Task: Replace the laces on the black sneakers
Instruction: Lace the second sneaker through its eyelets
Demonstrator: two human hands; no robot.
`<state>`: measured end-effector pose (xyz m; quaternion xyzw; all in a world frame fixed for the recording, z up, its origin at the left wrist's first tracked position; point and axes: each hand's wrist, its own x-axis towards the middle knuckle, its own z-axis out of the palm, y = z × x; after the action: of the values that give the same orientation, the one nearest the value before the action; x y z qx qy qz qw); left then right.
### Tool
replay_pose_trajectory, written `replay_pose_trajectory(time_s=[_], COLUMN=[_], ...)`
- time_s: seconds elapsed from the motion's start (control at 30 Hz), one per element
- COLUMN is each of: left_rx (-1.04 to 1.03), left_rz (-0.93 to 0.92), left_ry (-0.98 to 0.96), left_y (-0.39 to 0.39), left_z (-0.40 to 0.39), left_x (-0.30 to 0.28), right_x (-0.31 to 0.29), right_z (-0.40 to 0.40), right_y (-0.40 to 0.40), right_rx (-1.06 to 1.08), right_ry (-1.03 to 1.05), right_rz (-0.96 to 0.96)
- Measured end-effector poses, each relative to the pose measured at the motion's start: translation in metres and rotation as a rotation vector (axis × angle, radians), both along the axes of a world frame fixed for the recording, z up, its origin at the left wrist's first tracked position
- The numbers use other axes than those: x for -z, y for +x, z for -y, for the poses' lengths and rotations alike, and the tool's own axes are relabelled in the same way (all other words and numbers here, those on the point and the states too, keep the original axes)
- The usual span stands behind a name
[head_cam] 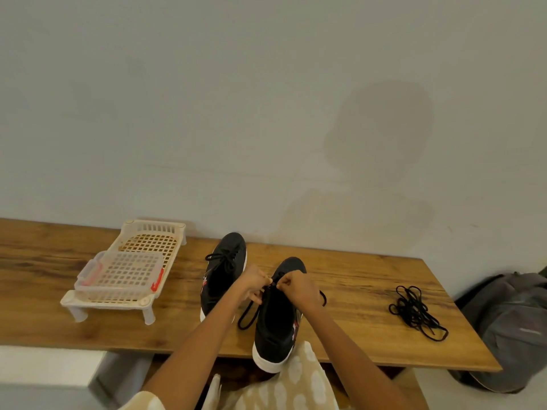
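Two black sneakers with white soles stand on a wooden table [370,329]. The left sneaker [225,273] is laced and tied, toe towards the wall. The right sneaker [276,324] sits nearer me, its heel at the table's front edge. My left hand [255,282] and my right hand [296,287] meet over its eyelets, each pinching the black lace [247,316]. One loop of that lace hangs to the left of the shoe, another shows by my right wrist. A loose bundle of black laces [416,312] lies on the table to the right.
A cream plastic rack [154,232] stands at the left with a clear lidded box [118,272] resting on it. A grey bag [512,327] sits beyond the table's right end. A plain wall rises directly behind the table.
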<state>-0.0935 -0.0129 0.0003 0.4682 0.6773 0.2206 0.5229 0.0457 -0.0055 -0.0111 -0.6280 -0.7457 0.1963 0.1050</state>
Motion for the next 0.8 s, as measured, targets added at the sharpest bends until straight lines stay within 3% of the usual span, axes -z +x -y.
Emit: replay_pose_trajectory(time_s=[0.53, 0.8], left_rx=[0.07, -0.07], left_rz=[0.053, 0.024], left_ry=[0.053, 0.32], left_y=[-0.001, 0.004], left_z=[0.005, 0.009], left_x=[0.017, 0.038], right_x=[0.007, 0.008], right_z=[0.0, 0.001], right_y=[-0.003, -0.001], right_rx=[0.01, 0.057], right_ry=[0.093, 0.055], right_rz=[0.039, -0.108])
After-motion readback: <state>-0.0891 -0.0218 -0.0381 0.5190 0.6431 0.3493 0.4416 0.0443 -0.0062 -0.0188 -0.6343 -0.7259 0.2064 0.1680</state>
